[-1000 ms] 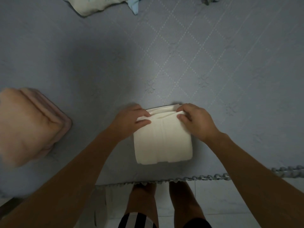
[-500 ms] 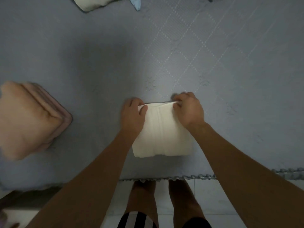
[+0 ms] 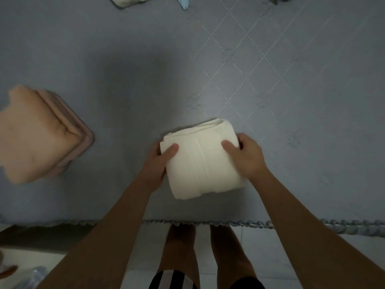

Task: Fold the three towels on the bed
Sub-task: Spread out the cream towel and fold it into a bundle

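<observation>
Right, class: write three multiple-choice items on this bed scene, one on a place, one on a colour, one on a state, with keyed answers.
1. Where does the folded peach towel lie?
A. left of the cream towel
B. under it
C. on the floor

2. What colour is the bedspread?
A. red
B. grey-blue
C. yellow

3. The cream towel is:
A. spread flat
B. hanging
C. folded and gripped

Answers: 1 A, it sits at the left edge. 2 B, quilted grey-blue. 3 C, the left hand and right hand hold its sides, thumbs on top.

A grey-blue quilted bedspread [image 3: 260,65] with stitched diamonds covers the bed; its scalloped trim [image 3: 312,225] hangs above a pale tiled floor [image 3: 281,257].
</observation>
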The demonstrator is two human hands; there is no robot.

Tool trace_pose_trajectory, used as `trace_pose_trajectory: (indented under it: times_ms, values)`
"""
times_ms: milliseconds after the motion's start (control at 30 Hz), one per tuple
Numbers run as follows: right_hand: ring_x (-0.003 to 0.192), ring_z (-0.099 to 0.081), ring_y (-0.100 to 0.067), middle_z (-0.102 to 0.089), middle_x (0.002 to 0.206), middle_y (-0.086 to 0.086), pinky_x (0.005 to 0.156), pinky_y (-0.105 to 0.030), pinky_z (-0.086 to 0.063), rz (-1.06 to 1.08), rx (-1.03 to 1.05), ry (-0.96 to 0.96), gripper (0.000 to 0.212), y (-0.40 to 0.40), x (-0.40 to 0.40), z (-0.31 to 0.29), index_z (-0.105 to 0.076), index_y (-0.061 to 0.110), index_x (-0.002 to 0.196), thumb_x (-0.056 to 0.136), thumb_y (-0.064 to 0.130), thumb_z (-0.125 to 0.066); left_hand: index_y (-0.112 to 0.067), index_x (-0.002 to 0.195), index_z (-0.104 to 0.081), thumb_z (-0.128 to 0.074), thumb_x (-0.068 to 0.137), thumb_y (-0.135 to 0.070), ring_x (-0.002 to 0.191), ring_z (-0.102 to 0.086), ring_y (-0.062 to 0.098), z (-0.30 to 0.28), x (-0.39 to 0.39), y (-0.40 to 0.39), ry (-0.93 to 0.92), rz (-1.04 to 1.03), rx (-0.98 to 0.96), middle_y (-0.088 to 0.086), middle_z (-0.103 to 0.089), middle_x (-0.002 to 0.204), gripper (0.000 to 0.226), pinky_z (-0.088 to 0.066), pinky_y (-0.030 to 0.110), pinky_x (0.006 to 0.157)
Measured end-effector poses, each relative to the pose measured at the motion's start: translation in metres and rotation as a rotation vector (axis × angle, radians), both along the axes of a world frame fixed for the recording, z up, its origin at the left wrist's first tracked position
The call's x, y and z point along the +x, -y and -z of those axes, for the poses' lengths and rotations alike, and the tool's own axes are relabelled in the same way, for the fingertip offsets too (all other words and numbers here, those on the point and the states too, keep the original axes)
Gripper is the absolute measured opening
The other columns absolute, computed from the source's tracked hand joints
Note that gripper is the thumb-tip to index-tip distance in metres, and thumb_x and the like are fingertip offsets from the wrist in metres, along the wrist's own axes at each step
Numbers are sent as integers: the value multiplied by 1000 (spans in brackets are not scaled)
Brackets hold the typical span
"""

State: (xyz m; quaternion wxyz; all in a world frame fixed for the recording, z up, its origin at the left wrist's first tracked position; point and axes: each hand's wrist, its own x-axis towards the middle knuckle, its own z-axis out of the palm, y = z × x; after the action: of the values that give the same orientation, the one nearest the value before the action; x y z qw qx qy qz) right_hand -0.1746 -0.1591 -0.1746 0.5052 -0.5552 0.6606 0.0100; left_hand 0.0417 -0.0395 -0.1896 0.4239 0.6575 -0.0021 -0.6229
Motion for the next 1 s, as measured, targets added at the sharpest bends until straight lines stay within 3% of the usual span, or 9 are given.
trace_pose_trajectory:
  times_ms: [100, 200, 300, 400, 533, 767, 900, 967, 1000]
  values:
    - [85, -63, -17, -69, 94, 3, 76, -30, -48, -52, -297, -59, 19, 28, 21, -13, -68, 22, 102, 86, 31, -64, -14, 125, -57, -69, 85, -29, 91, -67, 24, -2, -7, -8, 49, 136, 253, 16, -66, 123, 44, -56, 35, 69]
    - [105, -62, -26, -68, 115, -7, 96, -40, -45, -170, -473, -122, 31, 30, 40, -23, -65, 17, 118, 88, 22, -59, -3, 125, -51, -66, 86, -25, 91, -57, 25, -6, -24, -14, 366, 326, 420, 24, -57, 126, 47, -48, 34, 74]
    - [138, -37, -28, -44, 149, -11, 119, -46, -17, -181, -523, -151, 53, 1, 40, -29, -41, 10, 144, 94, 22, -48, -8, 141, -40, -57, 86, -15, 129, -43, 33, -27, -44, -9, 962, 351, 153, 19, -39, 146, 58, -39, 41, 106]
    - [150, -7, -30, -16, 162, -11, 120, -47, 3, -336, -553, -187, 62, -52, 33, -24, -17, 9, 154, 97, 23, -38, -12, 152, -26, -39, 94, -21, 150, -14, 28, -34, -68, 7, 1250, 653, -254, 15, -19, 161, 60, -15, 41, 121]
    - [150, -1, -32, -7, 163, -16, 120, -54, -4, -786, -600, -271, 67, -76, 4, 21, -11, 4, 154, 100, 33, -35, -20, 155, -11, -21, 99, -41, 152, -1, 28, 7, -64, 13, 1277, 1173, -199, 11, -4, 164, 61, -13, 51, 120]
    - [149, -2, -35, -6, 163, -16, 119, -50, 5, -517, -536, -379, 73, -55, -7, 62, -6, 7, 155, 97, 43, -33, -35, 154, 0, -21, 96, -53, 151, -6, 31, 64, -44, 14, 1265, 1177, -139, 10, -3, 164, 64, -13, 57, 118]
    - [143, -20, -36, -23, 157, -16, 114, -51, -21, 33, -305, -226, 80, -61, -17, 27, -21, 16, 150, 86, 46, -60, -27, 155, -14, -44, 95, -47, 144, -27, 29, 36, -35, 7, 991, 826, -174, 12, -24, 158, 70, -23, 48, 118]
    - [120, -52, -32, -56, 125, -10, 86, -33, -50, 468, -78, -61, 52, -62, -30, 15, -48, 14, 125, 85, 44, -63, -23, 153, -20, -65, 88, -43, 125, -49, 23, 24, -30, 2, 701, 423, -31, 9, -44, 141, 81, -39, 37, 107]
    - [104, -60, -27, -62, 107, -6, 72, -28, -50, 622, 104, 19, 43, -65, -32, 10, -54, 11, 111, 87, 47, -61, -22, 149, -29, -71, 82, -46, 115, -57, 20, 18, -28, 0, 567, 281, 48, 7, -52, 132, 82, -46, 35, 99]
